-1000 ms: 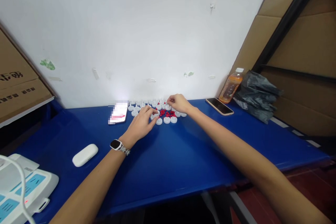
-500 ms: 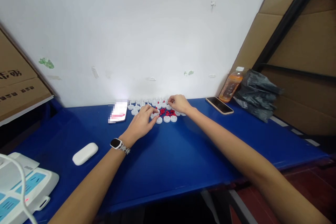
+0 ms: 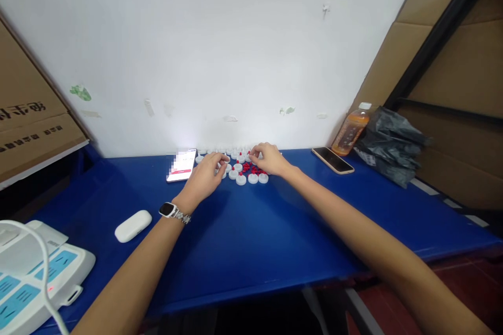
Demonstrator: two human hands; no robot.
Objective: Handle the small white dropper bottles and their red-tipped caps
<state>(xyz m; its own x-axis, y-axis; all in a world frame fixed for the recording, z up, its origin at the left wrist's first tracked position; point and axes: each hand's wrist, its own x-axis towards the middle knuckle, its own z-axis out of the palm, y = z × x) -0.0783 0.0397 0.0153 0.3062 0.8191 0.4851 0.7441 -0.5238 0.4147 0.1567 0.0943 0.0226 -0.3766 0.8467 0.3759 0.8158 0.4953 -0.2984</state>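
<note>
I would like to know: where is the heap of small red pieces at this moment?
In the head view, the red heap lies on the blue table, near the middle of its far side, among the white caps and close to the right hand.

Left hand (image 3: pixel 205 172) and right hand (image 3: pixel 271 159) at white caps (image 3: pixel 252 178)

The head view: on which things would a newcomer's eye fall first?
Probably on the bright red bits amid white pieces, on the blue table near the wall, with the left hand and right hand close by. Next might come the orange bottle at the table's back right, beside a dark bag, and the white power strip at the near left.
</note>
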